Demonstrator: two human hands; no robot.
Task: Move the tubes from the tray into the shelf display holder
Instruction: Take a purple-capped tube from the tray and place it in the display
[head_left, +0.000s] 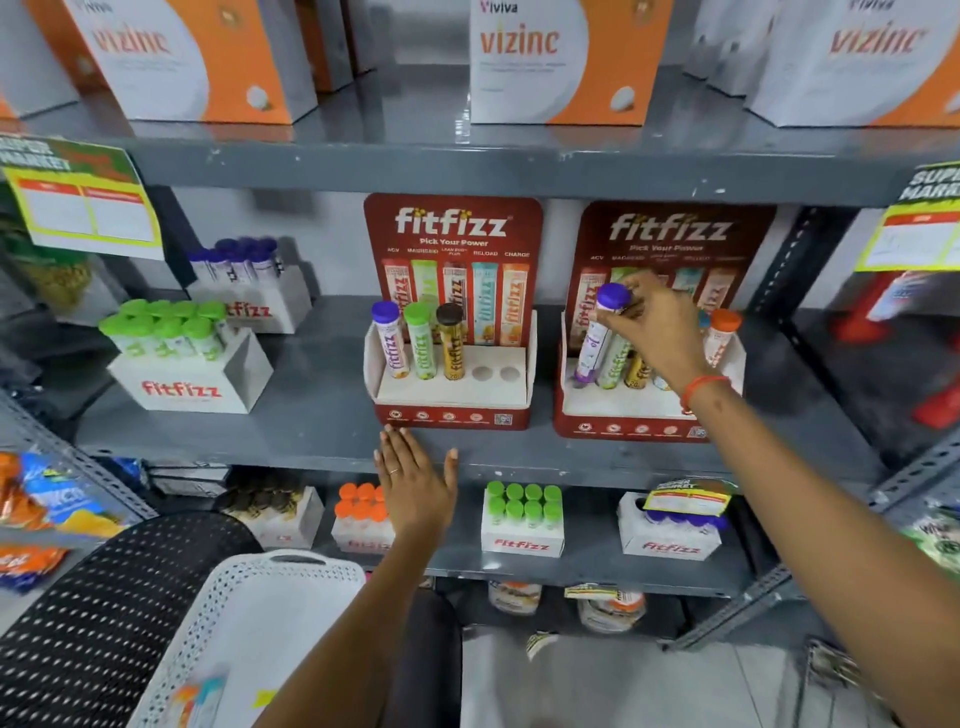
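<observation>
Two red fitfizz display holders stand on the middle shelf. The left holder (451, 400) has a purple-capped, a green-capped and a brown-capped tube upright in it, with two holes free at its right. My right hand (652, 325) grips the cap end of a purple-capped tube (597, 338) that leans in the leftmost slot of the right holder (623, 415), beside green, brown and orange-capped tubes. My left hand (415, 483) hovers flat with fingers apart at the shelf edge below the left holder, holding nothing. A white perforated tray (249, 613) sits low at the left, with a tube blurred at its bottom edge.
White fitfizz boxes (187, 374) of green and purple-capped tubes stand at the shelf's left. More tube boxes (522, 525) fill the shelf below. Vizinc cartons (561, 57) line the top shelf. Price tags hang from the shelf edges. A black dotted garment (104, 597) is at lower left.
</observation>
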